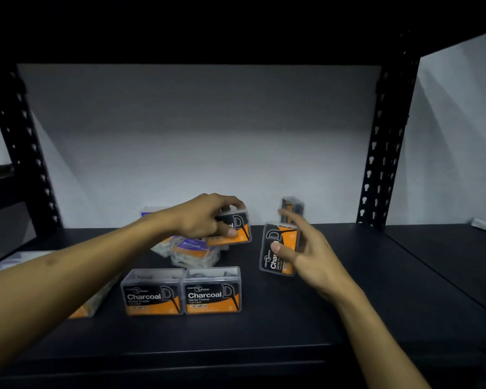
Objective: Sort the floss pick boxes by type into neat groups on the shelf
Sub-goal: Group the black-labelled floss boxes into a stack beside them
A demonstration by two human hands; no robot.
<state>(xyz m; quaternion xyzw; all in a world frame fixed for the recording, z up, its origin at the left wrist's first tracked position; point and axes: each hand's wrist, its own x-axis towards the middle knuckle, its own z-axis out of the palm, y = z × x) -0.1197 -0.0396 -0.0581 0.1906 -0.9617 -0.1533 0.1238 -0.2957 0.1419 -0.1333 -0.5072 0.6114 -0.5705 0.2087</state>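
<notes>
1. I see both bare hands reaching into a black metal shelf (306, 318) with a pale wall behind it.
2. Left hand (208, 217): fingers curled over the top of a Charcoal box (237, 230), thumb on its front label. The box is tilted and held above a pile at mid-shelf.
3. Right hand (303, 248): pinches a second Charcoal box (278, 248) turned on end, thumb on the label, fingers behind it. The box is lifted off the shelf board, to the right of the left-hand box and apart from it.
4. Two more Charcoal boxes stand upright side by side near the front edge, labels facing me: front-left box (152, 294) and front-right box (212, 292), touching each other.
5. A purple Smooth box (192, 248) lies tilted in the pile under the left hand, with other clear boxes around it; they're blurred, so I can't tell their type.
6. Another dark and orange box (292, 207) stands on end at the back, just behind the right hand's fingertips.
7. An orange-labelled box (86, 308) at far left is mostly hidden by the left forearm.
8. A blue-topped box (152, 213) sits at the back left behind the left wrist.
</notes>
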